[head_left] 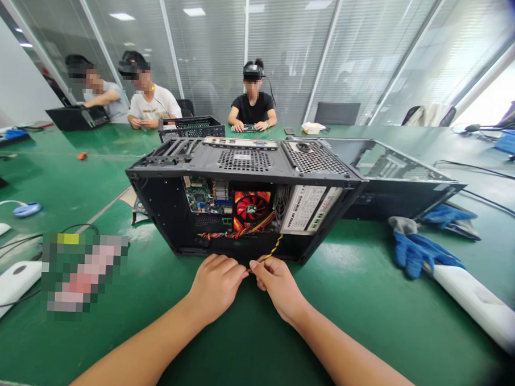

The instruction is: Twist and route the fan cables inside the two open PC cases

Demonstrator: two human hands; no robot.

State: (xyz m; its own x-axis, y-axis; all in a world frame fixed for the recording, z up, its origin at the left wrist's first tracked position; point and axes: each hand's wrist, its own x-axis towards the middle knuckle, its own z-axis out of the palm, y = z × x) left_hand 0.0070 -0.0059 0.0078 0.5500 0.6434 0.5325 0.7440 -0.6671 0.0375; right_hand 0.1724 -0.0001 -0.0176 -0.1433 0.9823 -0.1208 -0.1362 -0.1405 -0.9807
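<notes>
An open black computer case (241, 169) lies on the table in front of me, its open side facing me. Inside are a motherboard (201, 196), a red cooling fan (251, 208) and a white-labelled power supply (310, 209). From the power supply runs a twisted yellow and black cable (276, 245). My right hand (277, 282) pinches this cable between thumb and fingers just outside the case. Beside it, my left hand (217, 285) is closed on the same cable; its fingertips are partly hidden. Several coloured wires (238, 233) stay bundled within the case.
Blue work gloves (421, 251) and a white power strip (479, 296) lie at right. A detached dark side panel (394, 196) is behind the case. Another white strip (10, 290) with black cords lies at left. Three people sit across the green table (118, 352).
</notes>
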